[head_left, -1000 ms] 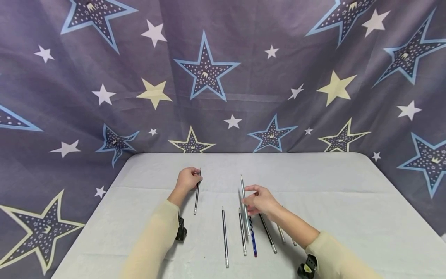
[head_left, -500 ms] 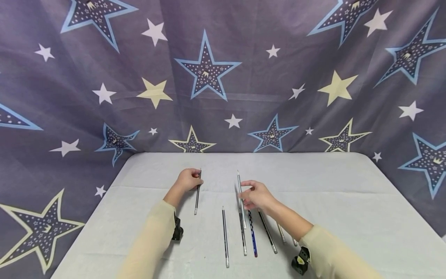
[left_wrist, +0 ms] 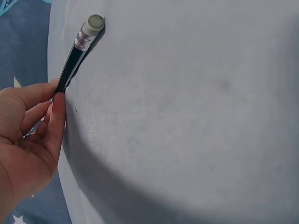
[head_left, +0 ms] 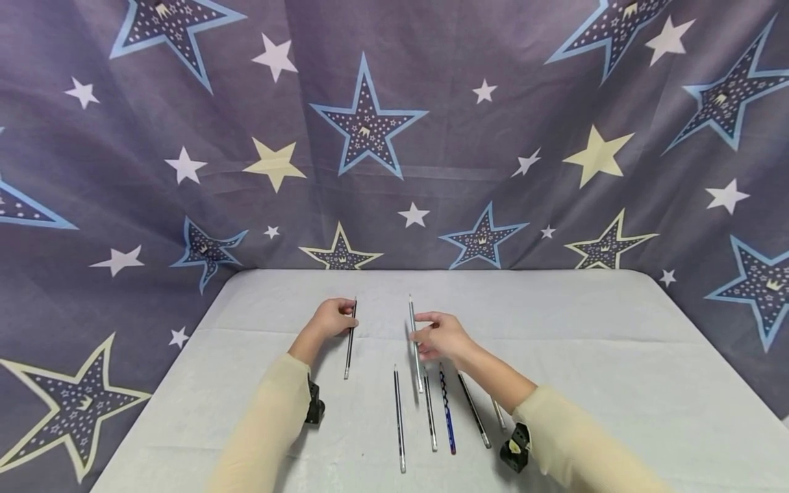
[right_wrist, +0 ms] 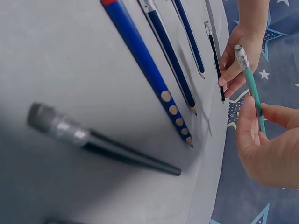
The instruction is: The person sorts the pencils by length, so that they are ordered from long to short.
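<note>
Head view forward and down across table (head_left: 592,363), both wrist views close, left hand (head_left: 330,319) in all three

1. The curtain (head_left: 394,198) hangs behind the table (head_left: 585,315).
2. Far and left, the left hand (head_left: 333,318) holds one pencil (head_left: 349,349).
3. To its right, apart, the right hand (head_left: 445,337) holds another pencil (head_left: 418,373).
4. Nearer, on the table, lie from left to right: first pencil (head_left: 399,419), second pencil (head_left: 429,411), third pencil (head_left: 447,411), fourth pencil (head_left: 474,411), fifth pencil (head_left: 498,414).
5. The right forearm (head_left: 496,378) hides the far part of the fifth pencil.
</note>
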`<state>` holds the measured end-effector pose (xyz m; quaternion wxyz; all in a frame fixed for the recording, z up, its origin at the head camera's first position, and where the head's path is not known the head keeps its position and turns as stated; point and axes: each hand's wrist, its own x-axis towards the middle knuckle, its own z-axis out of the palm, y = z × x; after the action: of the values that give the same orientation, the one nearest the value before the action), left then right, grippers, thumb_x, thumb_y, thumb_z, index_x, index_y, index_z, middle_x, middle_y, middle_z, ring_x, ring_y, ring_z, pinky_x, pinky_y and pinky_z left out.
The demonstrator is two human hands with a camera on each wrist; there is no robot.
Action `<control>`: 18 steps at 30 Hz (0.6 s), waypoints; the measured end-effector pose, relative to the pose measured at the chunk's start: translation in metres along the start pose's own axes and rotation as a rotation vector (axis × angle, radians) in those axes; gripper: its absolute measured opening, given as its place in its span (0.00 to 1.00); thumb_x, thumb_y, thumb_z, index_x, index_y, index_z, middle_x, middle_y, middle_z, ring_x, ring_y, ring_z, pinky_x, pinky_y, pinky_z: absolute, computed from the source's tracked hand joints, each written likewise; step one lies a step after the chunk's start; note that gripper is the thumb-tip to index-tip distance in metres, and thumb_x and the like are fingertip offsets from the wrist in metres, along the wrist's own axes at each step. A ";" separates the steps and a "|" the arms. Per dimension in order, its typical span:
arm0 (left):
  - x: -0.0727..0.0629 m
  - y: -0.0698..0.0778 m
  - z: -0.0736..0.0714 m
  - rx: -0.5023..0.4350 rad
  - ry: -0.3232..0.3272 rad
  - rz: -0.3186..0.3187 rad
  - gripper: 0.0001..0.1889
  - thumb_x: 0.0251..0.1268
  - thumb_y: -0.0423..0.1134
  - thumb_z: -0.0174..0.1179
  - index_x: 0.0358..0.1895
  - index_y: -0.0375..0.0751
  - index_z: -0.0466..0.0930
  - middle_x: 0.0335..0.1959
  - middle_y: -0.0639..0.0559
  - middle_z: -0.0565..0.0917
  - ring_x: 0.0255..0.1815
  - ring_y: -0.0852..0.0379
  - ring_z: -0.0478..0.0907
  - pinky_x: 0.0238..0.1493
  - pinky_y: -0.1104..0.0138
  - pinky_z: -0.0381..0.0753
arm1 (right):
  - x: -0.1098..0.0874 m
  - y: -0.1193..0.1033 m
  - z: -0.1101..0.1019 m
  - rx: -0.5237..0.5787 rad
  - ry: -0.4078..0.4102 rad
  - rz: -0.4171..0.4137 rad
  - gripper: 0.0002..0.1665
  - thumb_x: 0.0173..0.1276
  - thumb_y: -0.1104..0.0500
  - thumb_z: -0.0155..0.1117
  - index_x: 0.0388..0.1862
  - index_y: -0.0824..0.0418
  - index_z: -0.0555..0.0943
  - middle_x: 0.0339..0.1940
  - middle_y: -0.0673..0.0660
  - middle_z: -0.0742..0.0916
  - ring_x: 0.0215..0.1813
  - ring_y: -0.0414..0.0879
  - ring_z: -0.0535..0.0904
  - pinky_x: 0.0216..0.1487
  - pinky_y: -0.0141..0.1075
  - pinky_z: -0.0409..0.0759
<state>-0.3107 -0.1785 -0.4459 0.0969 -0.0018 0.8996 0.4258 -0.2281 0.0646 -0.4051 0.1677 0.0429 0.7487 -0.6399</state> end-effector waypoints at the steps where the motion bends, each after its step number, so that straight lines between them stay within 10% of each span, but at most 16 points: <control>1: -0.001 0.000 0.000 0.003 0.000 -0.003 0.25 0.54 0.27 0.62 0.59 0.30 0.72 0.45 0.41 0.77 0.37 0.55 0.77 0.31 0.69 0.85 | 0.001 -0.001 0.002 0.004 -0.002 -0.002 0.28 0.61 0.67 0.63 0.62 0.62 0.72 0.34 0.57 0.80 0.26 0.44 0.76 0.30 0.34 0.86; 18: -0.006 0.004 0.000 0.022 0.008 -0.002 0.25 0.55 0.29 0.62 0.60 0.31 0.72 0.46 0.41 0.77 0.36 0.55 0.77 0.32 0.70 0.84 | 0.015 -0.006 0.039 0.028 -0.041 -0.031 0.28 0.60 0.67 0.62 0.61 0.65 0.71 0.28 0.55 0.78 0.22 0.41 0.76 0.29 0.32 0.86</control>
<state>-0.3048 -0.1765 -0.4412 0.0938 -0.0032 0.9047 0.4157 -0.2368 0.0230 -0.4087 0.1725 0.0207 0.7366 -0.6537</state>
